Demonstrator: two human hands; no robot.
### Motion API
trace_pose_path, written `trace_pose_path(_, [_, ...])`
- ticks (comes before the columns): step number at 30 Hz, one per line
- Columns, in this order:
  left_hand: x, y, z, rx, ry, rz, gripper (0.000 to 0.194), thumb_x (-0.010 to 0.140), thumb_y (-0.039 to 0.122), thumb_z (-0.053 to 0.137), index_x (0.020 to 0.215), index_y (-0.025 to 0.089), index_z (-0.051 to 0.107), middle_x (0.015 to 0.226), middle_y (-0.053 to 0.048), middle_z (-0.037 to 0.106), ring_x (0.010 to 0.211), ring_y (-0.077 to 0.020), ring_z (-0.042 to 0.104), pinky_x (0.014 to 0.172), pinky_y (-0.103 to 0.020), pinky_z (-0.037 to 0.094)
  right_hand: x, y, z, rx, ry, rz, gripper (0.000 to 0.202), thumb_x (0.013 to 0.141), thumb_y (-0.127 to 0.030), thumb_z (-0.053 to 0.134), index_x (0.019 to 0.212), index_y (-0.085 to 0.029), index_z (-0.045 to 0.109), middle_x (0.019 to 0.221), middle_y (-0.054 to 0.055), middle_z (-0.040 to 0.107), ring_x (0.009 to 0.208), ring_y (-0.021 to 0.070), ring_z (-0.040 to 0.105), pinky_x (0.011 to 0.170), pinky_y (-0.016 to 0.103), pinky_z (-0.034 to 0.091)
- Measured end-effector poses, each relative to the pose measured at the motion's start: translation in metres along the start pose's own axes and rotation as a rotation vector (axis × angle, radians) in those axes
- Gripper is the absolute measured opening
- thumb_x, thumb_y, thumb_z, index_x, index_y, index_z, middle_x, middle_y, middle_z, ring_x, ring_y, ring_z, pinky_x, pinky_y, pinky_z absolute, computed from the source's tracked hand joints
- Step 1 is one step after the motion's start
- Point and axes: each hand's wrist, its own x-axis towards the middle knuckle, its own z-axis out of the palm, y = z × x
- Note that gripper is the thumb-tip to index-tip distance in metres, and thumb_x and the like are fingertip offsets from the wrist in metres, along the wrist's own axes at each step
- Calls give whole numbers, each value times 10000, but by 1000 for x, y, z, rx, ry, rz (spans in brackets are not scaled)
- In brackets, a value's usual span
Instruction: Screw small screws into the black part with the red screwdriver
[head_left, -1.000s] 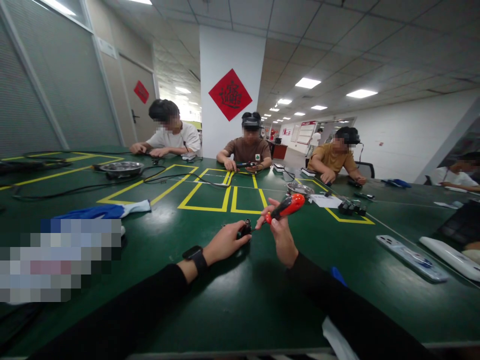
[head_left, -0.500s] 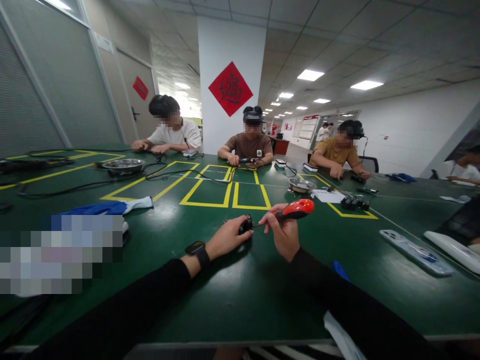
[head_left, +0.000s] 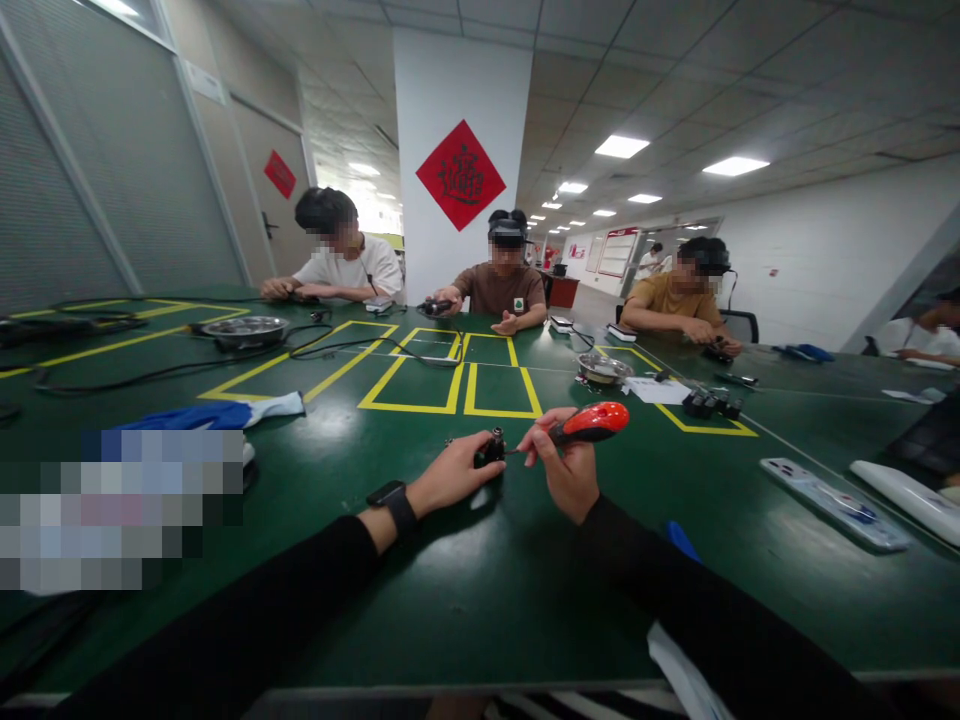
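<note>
Near the middle of the green table, my left hand [head_left: 454,474] is closed around a small black part [head_left: 494,447] with a shiny metal top. My fingers cover much of it, so its exact kind does not show. From the right, my right hand [head_left: 564,463] grips a screwdriver [head_left: 590,423] with a red and black handle. Its thin shaft points left at the side of the black part, and the tip appears to meet it. A dark watch [head_left: 393,505] is on my left wrist.
Blue and white gloves [head_left: 217,413] lie to the left. Metal bowls [head_left: 604,370] stand farther back. Several black parts [head_left: 711,402], a phone [head_left: 832,502] and a white device [head_left: 904,500] lie on the right. Yellow tape marks the table [head_left: 420,640]. Three people sit opposite.
My hands, the black part and the screwdriver are almost where they were. Across the table, the middle person has lifted a dark tool to the left and turned up the other hand.
</note>
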Motion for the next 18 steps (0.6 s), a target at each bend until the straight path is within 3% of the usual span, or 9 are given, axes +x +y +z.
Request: trace_pose_path(18, [1,5,-2,-85,6,-67,249,763,311,544,931,151,634,832,-32,648,762,-174,568,737,-273,442,3,-2,-1,31,28,48,151,832,-319,539,896,-209,457,638,-42,608,435,88,536,482,230,435])
